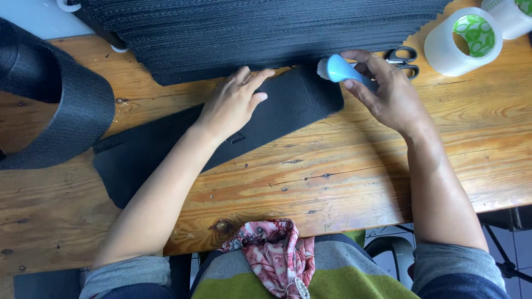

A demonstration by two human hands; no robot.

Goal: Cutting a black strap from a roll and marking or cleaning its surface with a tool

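Observation:
A long black fabric strip [288, 108] lies slantwise across the wooden table [332, 177]. My left hand [233, 102] rests flat on its middle, fingers spread, pressing it down. My right hand [388, 91] grips a small light-blue brush [339, 68] with pale bristles, held at the strip's right end with the bristles pointing left.
A thick stack of black fabric pieces [266, 30] fills the table's far side. A roll of wide black webbing [50, 105] sits at the left. Black-handled scissors [403, 60] and two rolls of clear tape [464, 40] lie at the far right. A patterned pink cloth [274, 254] rests in my lap.

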